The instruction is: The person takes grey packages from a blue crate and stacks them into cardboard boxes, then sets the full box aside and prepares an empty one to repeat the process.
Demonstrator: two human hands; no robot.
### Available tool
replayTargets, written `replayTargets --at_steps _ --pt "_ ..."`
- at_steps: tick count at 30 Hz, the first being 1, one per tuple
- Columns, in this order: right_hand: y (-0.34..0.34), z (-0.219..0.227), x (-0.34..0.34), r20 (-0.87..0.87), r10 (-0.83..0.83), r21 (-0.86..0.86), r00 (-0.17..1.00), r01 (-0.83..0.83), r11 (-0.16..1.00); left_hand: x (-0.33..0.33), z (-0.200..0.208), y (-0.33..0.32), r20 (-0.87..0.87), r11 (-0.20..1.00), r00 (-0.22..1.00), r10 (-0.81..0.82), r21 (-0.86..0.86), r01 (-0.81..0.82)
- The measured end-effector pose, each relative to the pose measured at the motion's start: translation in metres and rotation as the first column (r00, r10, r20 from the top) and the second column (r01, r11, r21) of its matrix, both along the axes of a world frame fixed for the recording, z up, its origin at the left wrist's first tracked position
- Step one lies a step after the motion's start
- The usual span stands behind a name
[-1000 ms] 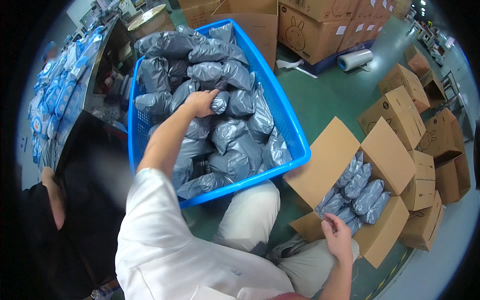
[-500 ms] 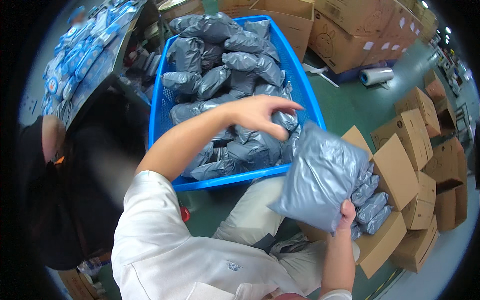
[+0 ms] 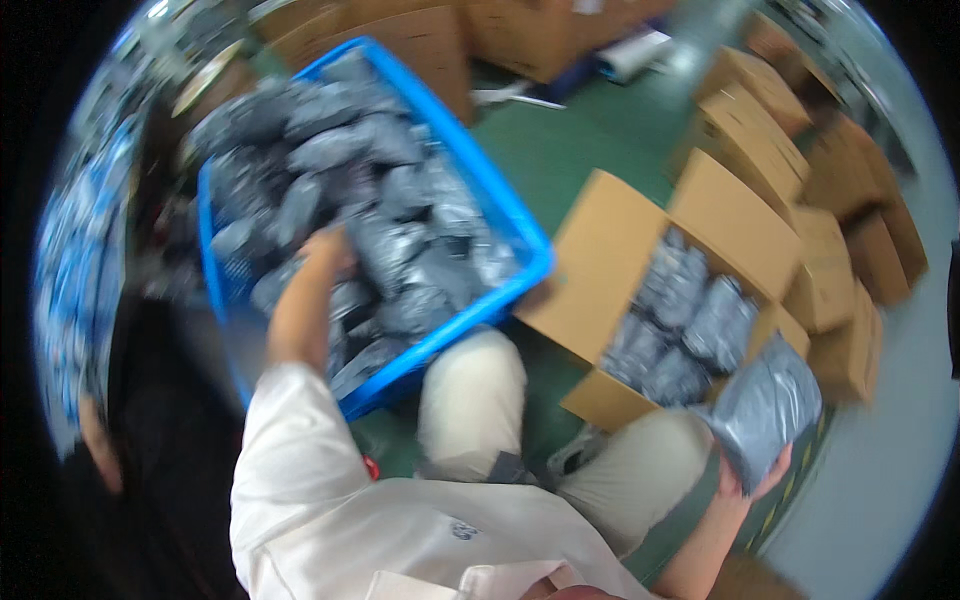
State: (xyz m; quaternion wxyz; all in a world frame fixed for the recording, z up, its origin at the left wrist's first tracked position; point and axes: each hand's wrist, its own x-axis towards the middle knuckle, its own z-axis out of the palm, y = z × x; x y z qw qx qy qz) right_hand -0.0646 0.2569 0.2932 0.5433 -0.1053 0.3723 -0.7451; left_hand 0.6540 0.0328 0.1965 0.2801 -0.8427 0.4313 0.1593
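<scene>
Rather blurred: left hand point(image 3: 333, 252) among grey bags point(image 3: 415, 305).

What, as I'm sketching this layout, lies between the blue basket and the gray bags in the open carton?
In the head view, a spread flap of the open carton lies between the blue basket and those gray bags.

One blue basket point(image 3: 532, 250) with more than a dozen grey bags point(image 3: 415, 305), too blurred for an exact count. One open carton point(image 3: 600, 265) with at least four bags point(image 3: 722, 312) inside. Two hands: one left hand point(image 3: 332, 248), one right hand point(image 3: 755, 484) holding one grey bag point(image 3: 768, 415). At least five other cartons point(image 3: 752, 135) on the right. One white roll point(image 3: 636, 56).
</scene>
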Motion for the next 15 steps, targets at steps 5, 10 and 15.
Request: replayTargets --at_steps 5,10,15 --pt "0.029 0.000 -0.068 -0.320 -0.078 0.195 0.944 0.146 0.970 0.103 -0.016 0.046 -0.446 0.958 0.894 -0.023 -0.267 -0.108" --pt "0.027 0.005 -0.097 -0.502 0.248 0.510 0.829 0.052 0.859 0.009 0.168 0.083 -0.966 0.818 0.256 -0.023 -0.165 -0.551" --pt "-0.050 -0.020 -0.097 -0.413 0.705 0.766 0.576 -0.200 0.612 -0.138 0.239 0.095 -0.943 0.781 0.057 -0.327 -0.304 -0.546"
